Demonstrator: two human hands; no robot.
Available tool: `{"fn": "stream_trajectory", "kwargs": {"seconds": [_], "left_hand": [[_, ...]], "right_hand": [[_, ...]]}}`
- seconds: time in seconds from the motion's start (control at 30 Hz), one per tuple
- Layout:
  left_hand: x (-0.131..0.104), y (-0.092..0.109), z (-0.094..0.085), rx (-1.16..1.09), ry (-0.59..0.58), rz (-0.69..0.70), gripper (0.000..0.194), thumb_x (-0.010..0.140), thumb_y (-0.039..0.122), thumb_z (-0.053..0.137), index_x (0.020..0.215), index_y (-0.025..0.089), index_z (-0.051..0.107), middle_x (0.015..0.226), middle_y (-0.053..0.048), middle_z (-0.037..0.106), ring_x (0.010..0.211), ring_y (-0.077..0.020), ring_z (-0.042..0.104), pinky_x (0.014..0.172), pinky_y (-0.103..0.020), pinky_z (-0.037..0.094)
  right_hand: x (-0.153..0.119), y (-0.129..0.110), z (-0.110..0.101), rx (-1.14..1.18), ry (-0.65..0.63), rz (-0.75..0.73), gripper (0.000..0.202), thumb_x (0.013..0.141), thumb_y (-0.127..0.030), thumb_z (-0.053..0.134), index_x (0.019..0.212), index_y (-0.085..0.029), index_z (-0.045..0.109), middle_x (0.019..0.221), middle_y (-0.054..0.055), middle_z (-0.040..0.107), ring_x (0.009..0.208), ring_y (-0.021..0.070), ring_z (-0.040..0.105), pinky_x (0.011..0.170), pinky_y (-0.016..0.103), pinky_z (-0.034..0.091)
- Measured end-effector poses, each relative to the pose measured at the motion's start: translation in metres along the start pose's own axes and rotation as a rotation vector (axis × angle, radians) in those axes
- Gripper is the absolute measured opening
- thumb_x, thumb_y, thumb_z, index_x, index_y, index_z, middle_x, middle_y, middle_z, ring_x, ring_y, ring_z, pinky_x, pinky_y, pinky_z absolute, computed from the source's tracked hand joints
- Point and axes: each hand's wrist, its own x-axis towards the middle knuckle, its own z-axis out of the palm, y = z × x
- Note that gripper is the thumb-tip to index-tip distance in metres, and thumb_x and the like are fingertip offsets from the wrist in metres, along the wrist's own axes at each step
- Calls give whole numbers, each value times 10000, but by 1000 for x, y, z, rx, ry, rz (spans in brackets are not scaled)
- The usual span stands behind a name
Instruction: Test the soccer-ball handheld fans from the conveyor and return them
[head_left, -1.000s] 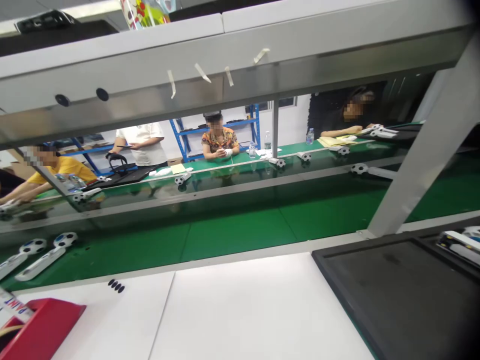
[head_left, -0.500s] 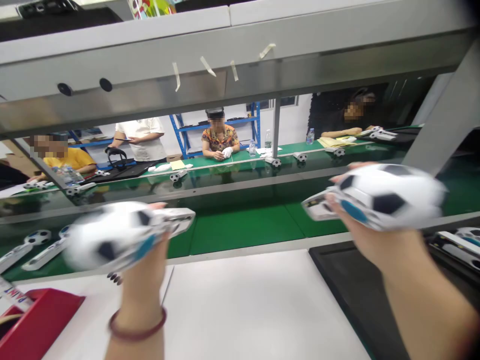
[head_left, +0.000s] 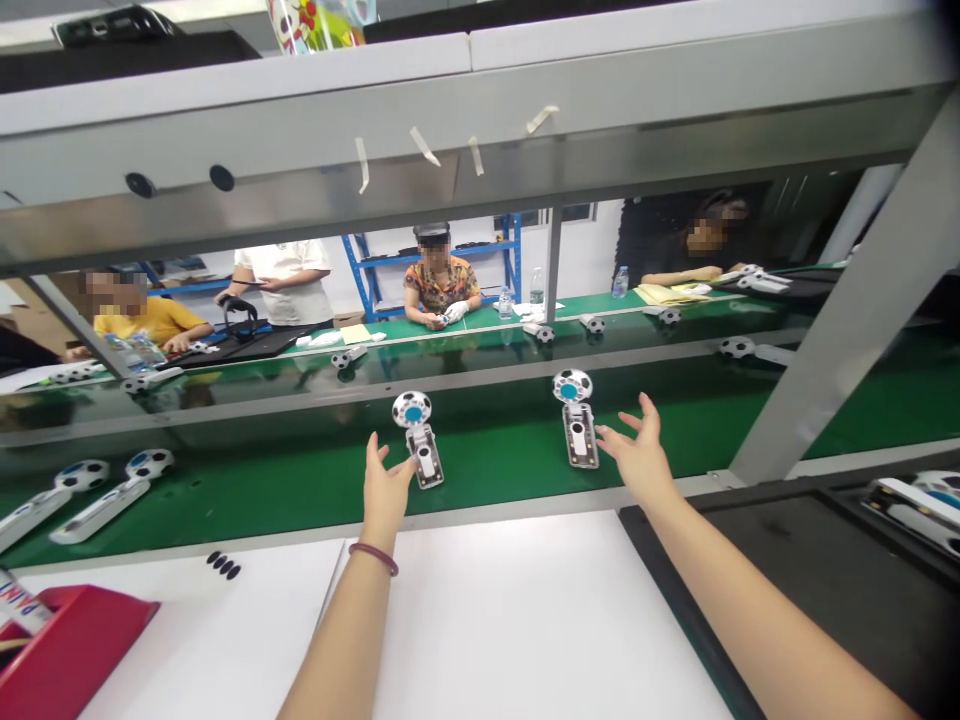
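Observation:
Two football-patterned devices with blue discs on their round heads and white handles lie on the green belt, one device (head_left: 424, 455) left of middle and the other device (head_left: 580, 436) right of middle. My left hand (head_left: 385, 492) is beside the left one, fingers apart, the thumb at the handle's edge; whether it touches I cannot tell. My right hand (head_left: 641, 455) is spread open at the right side of the other, its fingertips close to the handle. Neither hand grips anything.
More such devices lie on the green belt (head_left: 495, 480), including a pair at left (head_left: 112, 495). A red box (head_left: 82, 650), black discs (head_left: 223, 566), white sheets (head_left: 525, 610) and a black tray (head_left: 795, 560) are nearer. A metal post (head_left: 840, 290) stands right. Several people sit or stand opposite.
Both devices, held up in my hands before, now lie on the green belt. My hands have moved inward and opened, letting go of them.

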Motion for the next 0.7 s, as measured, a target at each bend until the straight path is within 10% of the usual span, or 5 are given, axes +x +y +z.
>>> {"fn": "stream_trajectory", "kwargs": {"seconds": [0.4, 0.7], "left_hand": [[-8, 25, -5, 132, -190, 49, 315, 804, 266, 439, 1075, 143, 543, 1175, -121, 534, 1096, -219, 502, 947, -322, 384], [-53, 36, -17, 404, -609, 92, 401, 622, 299, 599, 1010, 205, 642, 1117, -104, 594, 1076, -323, 507, 941, -441, 362]], "right_hand": [[-11, 3, 9, -131, -236, 32, 784, 721, -414, 513, 1381, -265, 116, 1207, 90, 460, 849, 171, 598, 718, 302, 480], [-12, 15, 3, -107, -521, 226, 507, 636, -437, 542, 1064, -166, 557, 1002, 96, 624, 937, 232, 603, 845, 345, 444]]}}
